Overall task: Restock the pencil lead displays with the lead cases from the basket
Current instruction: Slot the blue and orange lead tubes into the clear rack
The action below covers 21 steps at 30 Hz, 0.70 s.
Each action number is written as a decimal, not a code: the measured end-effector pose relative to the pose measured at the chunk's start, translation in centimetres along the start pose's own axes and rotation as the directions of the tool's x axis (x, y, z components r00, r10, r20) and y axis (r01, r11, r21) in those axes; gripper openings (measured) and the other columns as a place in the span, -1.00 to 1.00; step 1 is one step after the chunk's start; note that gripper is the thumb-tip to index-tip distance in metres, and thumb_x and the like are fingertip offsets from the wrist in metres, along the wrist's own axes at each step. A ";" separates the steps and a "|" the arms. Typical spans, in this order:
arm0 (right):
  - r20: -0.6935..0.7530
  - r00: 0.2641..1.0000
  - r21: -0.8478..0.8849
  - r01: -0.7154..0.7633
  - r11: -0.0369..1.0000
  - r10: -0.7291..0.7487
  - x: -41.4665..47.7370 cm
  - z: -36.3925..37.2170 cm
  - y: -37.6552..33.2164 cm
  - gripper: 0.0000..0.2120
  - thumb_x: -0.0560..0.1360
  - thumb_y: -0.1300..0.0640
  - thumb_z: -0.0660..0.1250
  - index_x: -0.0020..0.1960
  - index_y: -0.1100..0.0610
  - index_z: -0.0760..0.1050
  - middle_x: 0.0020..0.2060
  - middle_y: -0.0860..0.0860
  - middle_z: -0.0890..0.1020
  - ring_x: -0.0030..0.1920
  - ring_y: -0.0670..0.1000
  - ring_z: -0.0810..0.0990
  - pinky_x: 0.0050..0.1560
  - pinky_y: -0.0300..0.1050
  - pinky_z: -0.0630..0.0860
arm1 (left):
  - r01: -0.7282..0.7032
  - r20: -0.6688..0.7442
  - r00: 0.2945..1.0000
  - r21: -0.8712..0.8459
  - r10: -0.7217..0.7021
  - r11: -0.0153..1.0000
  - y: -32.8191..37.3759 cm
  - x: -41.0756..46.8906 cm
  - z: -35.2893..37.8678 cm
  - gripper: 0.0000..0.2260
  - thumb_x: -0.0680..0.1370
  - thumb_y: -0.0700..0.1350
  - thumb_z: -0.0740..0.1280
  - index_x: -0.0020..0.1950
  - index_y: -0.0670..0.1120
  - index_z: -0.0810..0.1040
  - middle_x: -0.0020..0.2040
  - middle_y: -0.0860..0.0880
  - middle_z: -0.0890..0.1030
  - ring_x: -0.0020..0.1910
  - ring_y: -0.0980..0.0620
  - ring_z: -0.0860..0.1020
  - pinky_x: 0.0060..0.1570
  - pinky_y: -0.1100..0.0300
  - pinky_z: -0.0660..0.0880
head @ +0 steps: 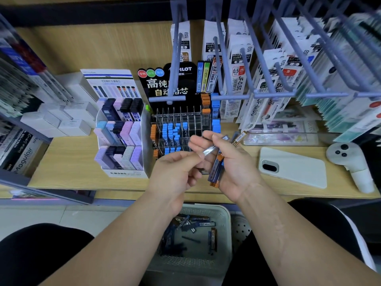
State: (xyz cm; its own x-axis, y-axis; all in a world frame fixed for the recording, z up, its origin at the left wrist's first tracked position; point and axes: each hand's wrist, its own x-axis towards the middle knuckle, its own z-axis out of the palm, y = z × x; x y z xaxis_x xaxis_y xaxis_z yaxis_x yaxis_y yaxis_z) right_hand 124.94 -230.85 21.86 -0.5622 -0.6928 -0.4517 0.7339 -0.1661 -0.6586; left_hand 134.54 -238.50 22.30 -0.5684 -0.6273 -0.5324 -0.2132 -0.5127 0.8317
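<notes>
Two hands work lead cases above the basket, facing the displays.

The left hand (177, 168) pinches one end of a silvery lead case (208, 150). The right hand (233, 168) grips several more, with an orange-capped case (216, 172) across its palm and blurred case ends (239, 138) poking out at 1 o'clock. At 6 o'clock the pale basket (225, 228) holds loose dark cases, its left side hidden by the forearm. On the worktop (72, 162) at 12 o'clock, the clear display (198, 120) has blue- and orange-capped cases in some slots. At 9 o'clock the Mono display (123, 173) is filled in three tiers.
</notes>
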 end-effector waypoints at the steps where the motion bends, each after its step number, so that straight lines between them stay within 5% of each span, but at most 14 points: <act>1: 0.002 1.000 -0.012 -0.023 1.000 0.023 -0.1 0.0 0.0 -0.79 0.68 0.15 0.23 0.19 0.24 0.56 0.04 0.22 0.72 0.07 0.14 0.72 0.05 0.04 0.67 | -0.023 -0.012 1.000 0.005 0.023 1.000 0.1 0.0 -0.2 -0.96 0.50 -0.23 0.44 -0.15 -0.16 0.64 -0.30 -0.09 0.62 -0.44 0.07 0.48 -0.39 0.23 0.36; 6: 0.014 0.993 -0.125 -0.118 0.985 0.120 -0.3 0.3 0.0 -0.74 0.65 0.07 0.28 0.14 0.24 0.61 -0.16 0.19 0.73 -0.23 0.06 0.73 -0.17 -0.08 0.70 | -0.166 -0.103 0.981 0.015 0.167 0.986 0.6 -0.2 -0.6 -0.92 0.49 -0.27 0.44 -0.20 -0.22 0.62 -0.29 -0.18 0.62 -0.42 0.04 0.51 -0.44 0.23 0.44; 10: -0.008 0.982 -0.232 -0.186 0.955 0.189 -0.3 0.0 0.3 -0.66 0.65 -0.04 0.26 0.21 0.20 0.59 -0.07 0.19 0.75 -0.17 0.03 0.76 -0.37 -0.23 0.60 | -0.277 -0.189 0.941 0.051 0.282 0.959 1.5 0.0 -1.1 -0.96 0.47 -0.33 0.43 -0.18 -0.26 0.61 -0.30 -0.13 0.65 -0.43 0.04 0.53 -0.46 0.23 0.47; 13: -0.077 0.975 -0.259 -0.219 0.941 0.206 -0.1 -0.3 0.3 -0.66 0.65 -0.06 0.27 0.18 0.20 0.59 -0.08 0.18 0.75 -0.31 -0.02 0.72 -0.52 -0.30 0.48 | -0.363 -0.251 0.884 0.165 0.395 0.917 2.8 0.5 -2.1 -0.96 0.46 -0.31 0.46 -0.16 -0.24 0.62 -0.28 -0.14 0.68 -0.43 0.02 0.59 -0.45 0.23 0.47; 17: -0.110 0.975 -0.239 -0.216 0.947 0.194 0.2 -0.6 0.2 -0.67 0.64 -0.04 0.29 0.16 0.22 0.58 -0.07 0.19 0.74 -0.44 -0.07 0.61 -0.57 -0.32 0.40 | -0.461 -0.150 0.805 0.452 0.574 0.764 5.3 1.5 -4.0 -0.89 0.46 -0.23 0.50 -0.23 -0.08 0.63 -0.40 -0.03 0.63 -0.39 -0.01 0.64 -0.36 0.16 0.53; 21: -0.070 0.979 -0.248 -0.203 0.947 0.191 0.2 -0.3 0.4 -0.69 0.64 -0.03 0.29 0.14 0.22 0.58 -0.06 0.20 0.74 -0.47 -0.07 0.57 -0.57 -0.33 0.33 | -0.505 0.092 0.735 0.735 0.671 0.453 7.4 2.6 -4.3 -0.83 0.47 -0.16 0.50 -0.26 0.06 0.60 -0.37 0.08 0.62 -0.35 0.13 0.61 -0.18 0.19 0.60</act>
State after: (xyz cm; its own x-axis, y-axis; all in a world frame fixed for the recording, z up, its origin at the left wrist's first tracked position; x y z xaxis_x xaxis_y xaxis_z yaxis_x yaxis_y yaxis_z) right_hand 124.94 -230.85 21.31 -0.4367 -0.6607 -0.6105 0.7148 0.1571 -0.6814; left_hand 134.92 -246.46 26.43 -0.6343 -0.7515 0.1815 -0.3930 0.5156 0.7614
